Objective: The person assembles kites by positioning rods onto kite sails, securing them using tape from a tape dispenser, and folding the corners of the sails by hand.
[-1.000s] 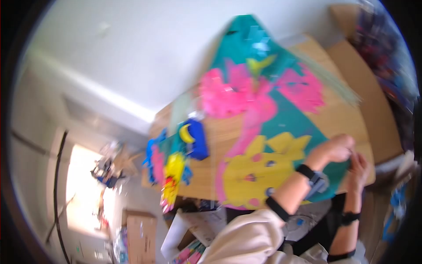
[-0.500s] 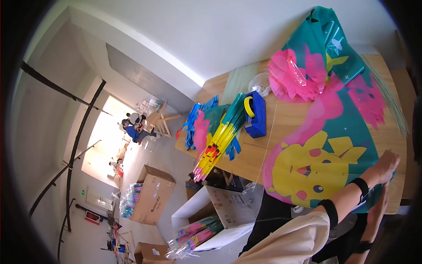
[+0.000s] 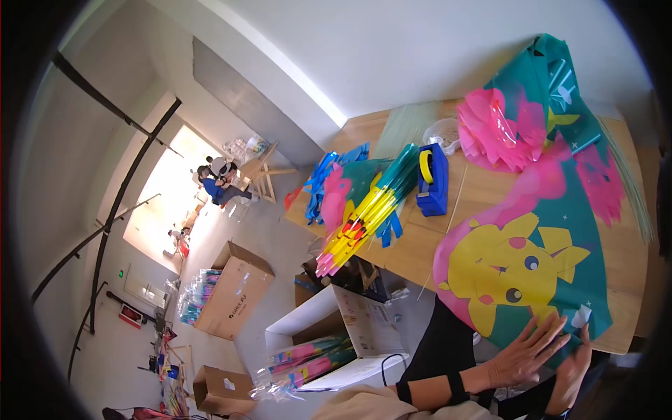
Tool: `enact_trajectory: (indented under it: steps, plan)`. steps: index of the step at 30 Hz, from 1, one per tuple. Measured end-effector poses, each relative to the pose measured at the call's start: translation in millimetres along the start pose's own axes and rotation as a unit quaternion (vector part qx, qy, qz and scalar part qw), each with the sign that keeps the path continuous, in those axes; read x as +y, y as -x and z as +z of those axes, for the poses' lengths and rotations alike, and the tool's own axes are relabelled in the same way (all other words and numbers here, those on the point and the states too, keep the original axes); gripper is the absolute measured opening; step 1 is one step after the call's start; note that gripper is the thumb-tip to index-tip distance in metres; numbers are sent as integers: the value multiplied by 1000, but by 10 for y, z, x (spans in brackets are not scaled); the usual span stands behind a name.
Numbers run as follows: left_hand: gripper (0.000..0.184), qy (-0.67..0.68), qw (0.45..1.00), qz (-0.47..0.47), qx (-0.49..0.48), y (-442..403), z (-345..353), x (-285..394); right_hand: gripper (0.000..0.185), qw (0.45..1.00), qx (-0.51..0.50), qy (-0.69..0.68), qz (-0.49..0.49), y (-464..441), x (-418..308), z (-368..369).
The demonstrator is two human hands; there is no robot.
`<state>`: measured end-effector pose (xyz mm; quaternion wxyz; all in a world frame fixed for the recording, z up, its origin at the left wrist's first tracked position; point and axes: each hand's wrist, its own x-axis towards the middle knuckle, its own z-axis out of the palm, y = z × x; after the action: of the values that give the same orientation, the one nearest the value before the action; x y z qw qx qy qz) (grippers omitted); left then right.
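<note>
A thin green and pink sheet (image 3: 584,203) with a yellow cartoon character (image 3: 500,269) lies over the table's right part, its far end bunched near the wall. My left hand (image 3: 528,352) rests on the sheet's near edge with fingers stretched out. Beside it, my right hand (image 3: 574,364) touches the sheet's near corner, fingers partly hidden; whether it grips the edge is unclear. A blue tape dispenser (image 3: 432,183) with yellow tape stands left of the sheet. Left of that lies a bundle of rolled green and yellow sheets (image 3: 367,213).
Thin pale sticks (image 3: 409,129) and a clear bowl (image 3: 442,134) are at the table's back. An open white box (image 3: 371,329) with wrapped rolls stands below the table, and a brown carton (image 3: 238,294) farther left. Two people (image 3: 220,183) sit far off.
Both hands have moved down and left along the sheet's near edge, and my left hand's fingers have spread. The sheet's near part lies flatter. The camera view has shifted.
</note>
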<state>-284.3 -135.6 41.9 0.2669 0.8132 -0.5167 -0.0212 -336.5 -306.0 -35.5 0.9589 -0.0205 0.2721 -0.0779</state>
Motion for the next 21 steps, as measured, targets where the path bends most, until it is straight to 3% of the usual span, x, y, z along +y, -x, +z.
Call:
enact_trajectory:
  steps: [1,3,5,6,7,9,10,11,12,13,14,15,17,19,21]
  plan:
    - [76,-2,1000,0,5,25,102,-101,42,1000,4,28,7,-36,52,24]
    - [60,-85,987,20,136,19,307,-312,45,999,7,35,-41,-5,220,142]
    - [51,-54,990,17,129,-38,245,-397,49,986,-16,94,-139,121,310,418]
    - [48,-46,996,43,64,-84,132,-404,53,979,-29,104,-170,43,172,222]
    - [45,-39,997,70,-1,-136,13,-410,53,979,-29,105,-171,81,88,219]
    - [39,-36,994,96,29,-231,-217,-403,55,953,-176,232,-86,215,-173,256]
    - [36,15,999,35,-26,-286,-358,-405,61,946,-147,278,-83,-43,-757,-560]
    - [33,67,994,-27,-82,-320,-473,-418,53,923,118,264,-256,-112,-774,-634]
    - [28,77,997,-5,-1,-346,-559,-443,50,862,133,340,-352,-96,-767,-594]
    - [28,78,997,-5,-2,-404,-653,-470,50,785,144,411,-442,14,-645,-277]
    - [28,107,994,-24,-25,-475,-755,-496,58,723,90,490,-479,156,-565,67]
    - [29,137,988,-44,-49,-541,-827,-527,58,724,92,490,-477,154,-657,147]
    - [27,159,987,-13,2,-651,-897,-617,64,731,-121,566,-361,113,-828,175]
    - [24,170,985,-11,-24,-800,-990,-713,57,765,-91,515,-375,-122,-978,-161]
    - [19,195,981,-3,6,-951,-1062,-831,45,754,-167,551,-317,-312,-1164,-401]
